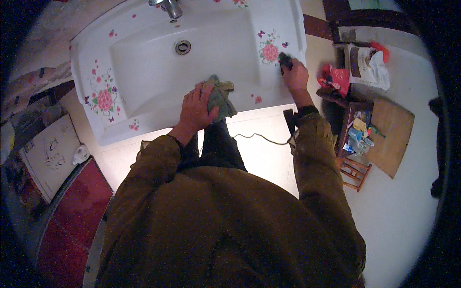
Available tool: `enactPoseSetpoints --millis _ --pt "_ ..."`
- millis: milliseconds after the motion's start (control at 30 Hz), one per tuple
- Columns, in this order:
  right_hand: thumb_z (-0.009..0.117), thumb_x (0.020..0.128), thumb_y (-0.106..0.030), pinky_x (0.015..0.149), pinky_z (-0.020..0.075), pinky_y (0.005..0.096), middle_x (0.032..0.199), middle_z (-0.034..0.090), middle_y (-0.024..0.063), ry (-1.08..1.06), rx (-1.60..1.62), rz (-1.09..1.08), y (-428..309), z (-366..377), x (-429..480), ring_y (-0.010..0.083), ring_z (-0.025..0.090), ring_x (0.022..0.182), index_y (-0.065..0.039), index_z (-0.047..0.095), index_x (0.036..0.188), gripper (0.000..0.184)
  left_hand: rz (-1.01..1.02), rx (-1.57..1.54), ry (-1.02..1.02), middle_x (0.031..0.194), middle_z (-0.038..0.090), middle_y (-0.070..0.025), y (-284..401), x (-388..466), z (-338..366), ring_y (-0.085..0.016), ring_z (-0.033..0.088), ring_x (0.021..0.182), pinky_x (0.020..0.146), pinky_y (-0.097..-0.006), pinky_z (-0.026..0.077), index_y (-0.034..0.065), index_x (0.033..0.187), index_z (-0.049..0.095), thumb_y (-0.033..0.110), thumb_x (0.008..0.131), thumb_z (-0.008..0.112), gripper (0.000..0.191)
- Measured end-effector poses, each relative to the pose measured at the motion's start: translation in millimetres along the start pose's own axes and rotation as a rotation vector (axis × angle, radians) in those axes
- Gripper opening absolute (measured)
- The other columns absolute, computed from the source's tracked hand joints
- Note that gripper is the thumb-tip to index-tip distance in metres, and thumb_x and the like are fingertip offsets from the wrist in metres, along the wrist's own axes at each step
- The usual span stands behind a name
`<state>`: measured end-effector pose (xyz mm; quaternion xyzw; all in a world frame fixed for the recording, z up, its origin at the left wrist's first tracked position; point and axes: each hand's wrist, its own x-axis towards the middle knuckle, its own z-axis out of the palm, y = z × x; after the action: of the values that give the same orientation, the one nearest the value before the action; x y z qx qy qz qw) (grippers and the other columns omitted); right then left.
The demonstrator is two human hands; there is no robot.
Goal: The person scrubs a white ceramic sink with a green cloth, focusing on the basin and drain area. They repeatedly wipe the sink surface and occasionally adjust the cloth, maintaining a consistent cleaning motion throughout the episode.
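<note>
A white ceramic washbasin (223, 46) with printed pink flowers lies before me. Over its front rim my left hand (196, 106) holds a grey-green cloth (220, 100), thumb on one side and fingers spread across the top. Part of the cloth hangs past the rim, and a yellowish piece shows beside it. At the basin's right rim, my right hand (297, 75) grips a small dark object (285, 61), perhaps a scrubber or a cloth; the fingers hide much of it. It rests next to a large printed flower.
A chrome faucet (173, 10) stands at the back, above the drain (183, 46). To the right are a red plastic bag (335, 77), a white bag (367, 68) and an open drawer (360, 135) of small items. At left sits a white box (52, 154). A dark cable (259, 136) crosses below.
</note>
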<state>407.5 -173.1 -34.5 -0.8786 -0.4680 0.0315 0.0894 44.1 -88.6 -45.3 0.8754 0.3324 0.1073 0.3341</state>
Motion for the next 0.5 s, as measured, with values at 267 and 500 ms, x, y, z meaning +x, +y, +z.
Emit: enactPoseSetpoints --millis 267,500 --pt "0.072 0.082 -0.032 0.079 0.0529 0.0506 0.096 0.068 0.0203 -0.258 -0.032 0.11 -9 -12 -47 0.0405 0.066 0.09 -0.005 0.065 0.101 0.034 -0.022 -0.004 -0.009 0.141 0.044 -0.025 -1 2 1 -0.043 0.052 0.118 0.099 -0.0531 0.041 0.0139 0.144 0.039 0.04 0.08 0.064 0.073" --pt "0.07 0.083 -0.029 0.078 0.0534 0.0503 0.094 0.069 0.0194 -0.11 -0.04 0.064 0 0 10 0.0409 0.066 0.088 -0.005 0.065 0.103 0.031 0.005 -0.027 0.0 0.141 0.044 -0.0241 -4 1 2 -0.043 0.052 0.118 0.098 -0.053 0.041 0.0128 0.142 0.04 0.038 0.079 0.065 0.073"
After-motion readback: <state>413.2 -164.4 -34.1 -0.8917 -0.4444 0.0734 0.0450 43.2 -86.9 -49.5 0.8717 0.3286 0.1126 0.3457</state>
